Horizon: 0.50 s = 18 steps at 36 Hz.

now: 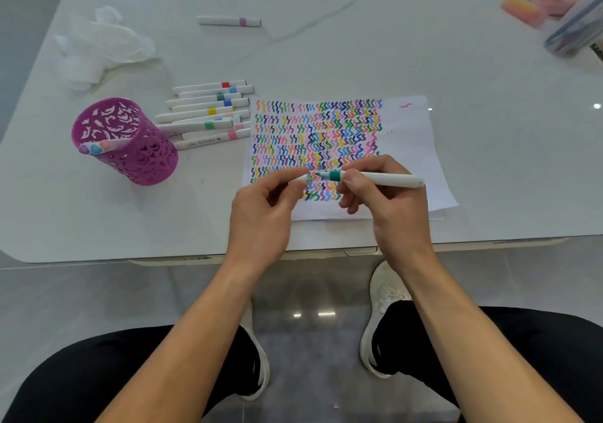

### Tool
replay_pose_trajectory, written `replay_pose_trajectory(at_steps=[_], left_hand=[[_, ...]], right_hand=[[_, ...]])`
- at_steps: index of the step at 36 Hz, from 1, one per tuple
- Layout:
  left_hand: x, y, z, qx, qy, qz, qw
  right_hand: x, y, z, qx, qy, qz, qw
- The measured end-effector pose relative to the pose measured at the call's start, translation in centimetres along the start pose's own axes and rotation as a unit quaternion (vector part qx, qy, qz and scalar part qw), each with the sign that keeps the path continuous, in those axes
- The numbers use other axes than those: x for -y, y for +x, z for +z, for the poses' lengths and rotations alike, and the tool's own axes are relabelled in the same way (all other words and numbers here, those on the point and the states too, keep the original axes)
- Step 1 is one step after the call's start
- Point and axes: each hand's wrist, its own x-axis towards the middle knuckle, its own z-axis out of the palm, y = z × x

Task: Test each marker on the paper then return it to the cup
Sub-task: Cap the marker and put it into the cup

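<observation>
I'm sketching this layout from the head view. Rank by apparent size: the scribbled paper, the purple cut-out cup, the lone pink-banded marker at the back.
1. White paper sheet covered in coloured squiggles, largest.
2. Purple cut-out metal cup.
3. Lone white marker with a pink band, smallest, though it lies farthest from the camera.

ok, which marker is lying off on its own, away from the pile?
The pink-banded marker at the far side of the table. The others lie bunched beside the purple cup, stand in it, or sit in the right hand.
</observation>
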Motion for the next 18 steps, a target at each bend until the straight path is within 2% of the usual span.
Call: replay_pose_trajectory(at_steps=[7, 18], left_hand=[[0.3, -0.4, -0.6, 0.049, -0.06, -0.013, 0.997], [0.4, -0.5, -1.6, 0.079, -0.066, 0.002, 0.995]], right_hand=[[-0.4, -0.1, 1.0, 0.019, 0.021, 0.022, 0.999], [-0.5, -0.1, 1.5, 0.064, 0.009, 0.025, 0.998]])
